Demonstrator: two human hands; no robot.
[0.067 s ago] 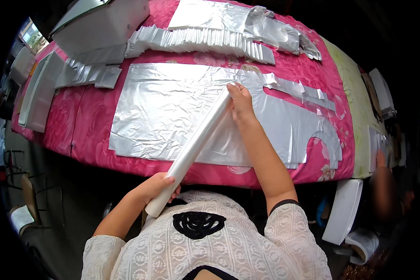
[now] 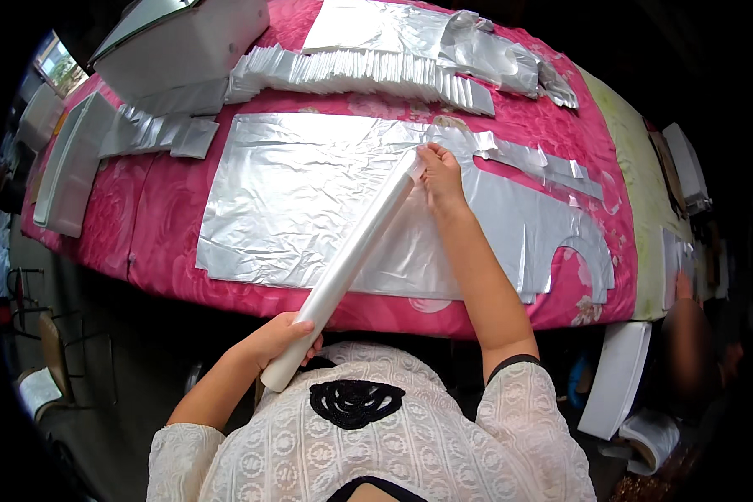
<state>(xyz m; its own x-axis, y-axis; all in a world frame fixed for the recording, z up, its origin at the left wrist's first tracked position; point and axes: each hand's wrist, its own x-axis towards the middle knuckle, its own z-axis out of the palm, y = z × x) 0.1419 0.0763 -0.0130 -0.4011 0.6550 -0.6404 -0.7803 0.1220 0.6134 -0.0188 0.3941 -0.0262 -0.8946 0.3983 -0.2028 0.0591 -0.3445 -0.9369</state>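
A long, glossy white plastic roll (image 2: 343, 261) slants from in front of my body up over the table. My left hand (image 2: 286, 336) is wrapped round its lower part, just beyond the table's near edge. At the upper end, my right hand (image 2: 440, 174) pinches a thin, translucent bit of film with thumb and fingers. Beneath the roll lies a flat stack of silvery-white plastic bags (image 2: 268, 201), wrinkled on top. Cut-out handle strips (image 2: 592, 251) are at the stack's right end.
Folded plastic packs (image 2: 351, 74) stand in a long row beyond the stack, with more bags (image 2: 376, 29) behind. White bins (image 2: 74, 163) and a larger box (image 2: 180, 50) are at left. A pink flowered cloth (image 2: 171, 226) covers the table. Another person's arm (image 2: 686, 335) shows at far right.
My right hand has shifted slightly right and up, and more of the thin film shows at the roll's upper end. My left hand stays in place.
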